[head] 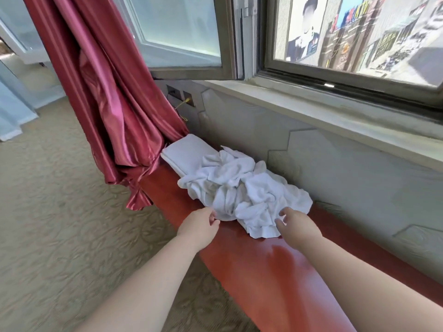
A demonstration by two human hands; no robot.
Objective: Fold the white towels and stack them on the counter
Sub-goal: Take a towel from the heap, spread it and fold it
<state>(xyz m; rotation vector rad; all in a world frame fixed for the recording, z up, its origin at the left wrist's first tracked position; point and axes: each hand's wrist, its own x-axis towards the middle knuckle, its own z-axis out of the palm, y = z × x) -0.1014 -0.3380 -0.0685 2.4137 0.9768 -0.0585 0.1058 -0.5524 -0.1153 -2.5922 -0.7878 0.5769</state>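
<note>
Surface: glossy red wooden counter [263,271] is bearing one folded white towel [184,152].
Pending: crumpled white towel heap [242,188] is lying unfolded.
Hands: left hand [199,226], right hand [297,226] are reaching, released.

Daylight filled the room as I watched through the head camera: a crimson satin curtain [107,104] hung bunched beside an open window sash [182,32], with a pale sill [311,111] running under the screened pane [407,44]. Grey panelled wall [347,168] backed the glossy red counter [275,271], and patterned beige carpet [60,212] covered the floor. Beyond the glass I saw shopfront signs [354,13] and buildings.
</note>
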